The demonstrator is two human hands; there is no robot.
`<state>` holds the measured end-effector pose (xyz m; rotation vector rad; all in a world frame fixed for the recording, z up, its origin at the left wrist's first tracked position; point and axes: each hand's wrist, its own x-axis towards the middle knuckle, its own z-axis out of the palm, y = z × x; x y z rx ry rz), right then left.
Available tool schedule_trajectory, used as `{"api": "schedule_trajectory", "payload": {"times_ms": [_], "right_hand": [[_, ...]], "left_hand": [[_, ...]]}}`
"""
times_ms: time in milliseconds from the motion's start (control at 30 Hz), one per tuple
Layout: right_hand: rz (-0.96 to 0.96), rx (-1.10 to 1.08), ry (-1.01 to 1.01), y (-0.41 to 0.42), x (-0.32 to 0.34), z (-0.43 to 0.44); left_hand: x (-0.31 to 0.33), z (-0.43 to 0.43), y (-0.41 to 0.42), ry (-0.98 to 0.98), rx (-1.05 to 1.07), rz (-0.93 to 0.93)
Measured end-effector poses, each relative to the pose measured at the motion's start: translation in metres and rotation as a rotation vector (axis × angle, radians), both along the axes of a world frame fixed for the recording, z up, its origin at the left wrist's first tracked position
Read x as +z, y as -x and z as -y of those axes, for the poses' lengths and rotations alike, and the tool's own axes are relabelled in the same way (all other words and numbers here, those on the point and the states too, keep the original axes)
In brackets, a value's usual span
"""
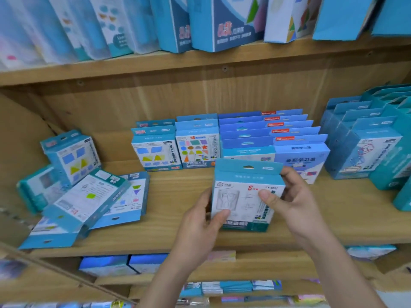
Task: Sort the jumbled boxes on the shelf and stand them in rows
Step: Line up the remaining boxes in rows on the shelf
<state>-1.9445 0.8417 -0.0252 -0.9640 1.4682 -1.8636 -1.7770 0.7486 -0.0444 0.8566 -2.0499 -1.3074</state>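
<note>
**A:** Which box have you got, and where is it?

**B:** A teal box (pixel 242 181) with a white front. I hold it upright, hang tab on top, low over the wooden shelf (pixel 173 196). I can't tell whether its bottom edge touches the board.

**A:** How do you hold it?

**B:** With both hands. My left hand (pixel 198 227) grips the left edge, with the thumb laid on the lower front. My right hand (pixel 291 203) wraps the right side, the thumb pressed on the front. Its other fingers (pixel 289 172) curl behind the top corner. Both hands are closed firmly round the box.

**A:** What lies around it?

**B:** At twelve o'clock from the box are the standing rows (pixel 266 134), blue boxes one behind another. At eleven o'clock stands a box printed with coloured shapes (pixel 196 150). At nine o'clock, well apart, is the jumbled pile (pixel 89 192). Some of its boxes lie flat, some lean on each other, and one stands tilted at the back. At two o'clock there are more teal boxes (pixel 360 143) in rows. The upper shelf carries tall blue boxes (pixel 222 25).
</note>
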Motion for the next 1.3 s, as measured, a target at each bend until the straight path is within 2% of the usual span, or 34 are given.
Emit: {"api": "schedule_trajectory", "payload": {"times_ms": [133,200,267,333,367,433,500,667,800,900,1067,1167,1300], "right_hand": [[-0.074,0.12,-0.078,-0.033,-0.01,0.034],[-0.131,0.129,-0.1,-0.05,-0.013,0.05],[-0.164,0.136,-0.105,-0.063,-0.013,0.065],[-0.16,0.114,-0.101,-0.071,-0.015,0.076],[-0.155,0.092,-0.097,-0.074,-0.016,0.081],[-0.143,0.072,-0.093,-0.077,-0.019,0.088],[-0.144,0.087,-0.117,-0.08,-0.022,0.091],[-0.27,0.035,-0.119,-0.082,-0.029,0.086],[-0.605,-0.109,-0.087,-0.08,-0.024,0.078],[-0.802,-0.126,-0.084,-0.08,-0.02,0.076],[-0.955,-0.189,-0.137,-0.085,-0.01,0.071],[-1.045,-0.167,-0.142,-0.085,-0.002,0.066],[-1.1,-0.106,-0.207,-0.084,0.009,0.065]], "left_hand": [[-0.001,0.021,-0.038,0.06,0.117,0.13],[0.003,0.034,-0.058,0.153,0.141,0.222],[0.008,0.053,-0.085,0.409,0.212,0.392],[0.014,0.075,-0.119,0.657,0.303,0.654],[0.017,0.086,-0.136,0.69,0.333,0.815],[0.018,0.103,-0.166,0.596,0.344,1.076],[0.017,0.112,-0.184,0.508,0.288,1.18],[0.013,0.117,-0.195,0.646,0.23,1.228],[0.02,0.122,-0.201,0.866,0.3,1.143],[0.042,0.125,-0.194,0.907,0.377,1.09],[0.07,0.132,-0.175,0.997,0.512,0.954],[0.091,0.132,-0.172,1.076,0.613,0.79],[0.125,0.097,-0.166,1.248,0.646,0.565]]}}
